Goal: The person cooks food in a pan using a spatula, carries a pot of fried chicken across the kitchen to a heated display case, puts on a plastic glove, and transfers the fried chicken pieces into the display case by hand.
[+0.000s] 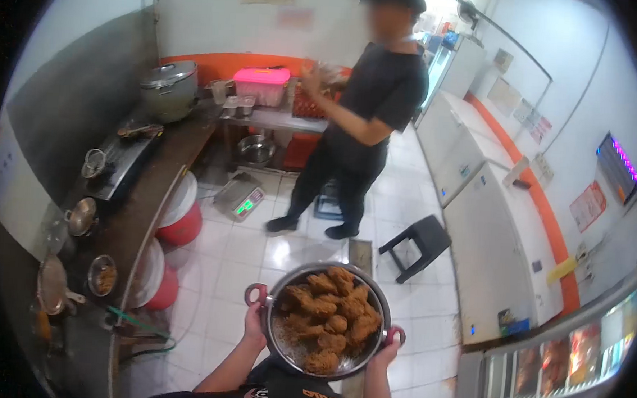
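Note:
A round steel pan [275,341] with red side handles holds a pile of brown fried pieces [327,307], which look like fried chicken. My left hand [254,325] is closed on the pan's left handle, and my right hand [384,354] grips the handle on the right. Between them the pan hangs level above the tiled floor, close in front of my body. Some of the fingers are hidden under the handles and rim.
A co-worker [374,94] stands ahead near a shelf with a pink-lidded box [262,76]. On the floor are a black stool [420,246], a scale [239,197] and red buckets [180,220]. A counter [137,218] runs left; white freezers [500,244] and a display case [562,356] stand right.

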A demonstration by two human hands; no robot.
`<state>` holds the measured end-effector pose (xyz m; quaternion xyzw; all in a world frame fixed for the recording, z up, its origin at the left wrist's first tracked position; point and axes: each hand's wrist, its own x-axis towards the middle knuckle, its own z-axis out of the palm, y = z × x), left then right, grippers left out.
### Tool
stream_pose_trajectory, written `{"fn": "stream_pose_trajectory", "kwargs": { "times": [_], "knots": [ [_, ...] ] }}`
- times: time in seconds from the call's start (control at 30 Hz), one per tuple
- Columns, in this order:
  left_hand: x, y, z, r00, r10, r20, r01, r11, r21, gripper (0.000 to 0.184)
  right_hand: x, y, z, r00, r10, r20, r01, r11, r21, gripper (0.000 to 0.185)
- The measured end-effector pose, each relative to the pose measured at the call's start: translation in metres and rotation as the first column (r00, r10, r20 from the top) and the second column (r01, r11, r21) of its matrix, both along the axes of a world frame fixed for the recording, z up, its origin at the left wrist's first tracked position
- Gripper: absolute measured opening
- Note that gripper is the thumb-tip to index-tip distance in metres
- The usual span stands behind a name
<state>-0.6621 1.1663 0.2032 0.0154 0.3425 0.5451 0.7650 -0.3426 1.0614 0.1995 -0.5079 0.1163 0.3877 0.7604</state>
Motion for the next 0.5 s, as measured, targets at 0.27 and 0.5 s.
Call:
{"fn": "stream_pose_trajectory", "kwargs": {
  "times": [0.27, 0.5],
  "knots": [
    [0.271, 0.208, -0.005, 0.861, -0.485, 0.154, 0.500, 0.862, -0.082, 0.040, 0.162, 0.107, 0.095, 0.938, -0.285, 0.196, 0.293, 0.956, -0.013, 0.028],
    [0.451, 0.373, 0.035, 0.857, -0.513, -0.053, 0.513, 0.858, -0.024, 0.051, 0.353, 0.292, 0.060, 0.938, -0.069, 0.340, 0.109, 0.989, -0.100, 0.028]
  ]
}}
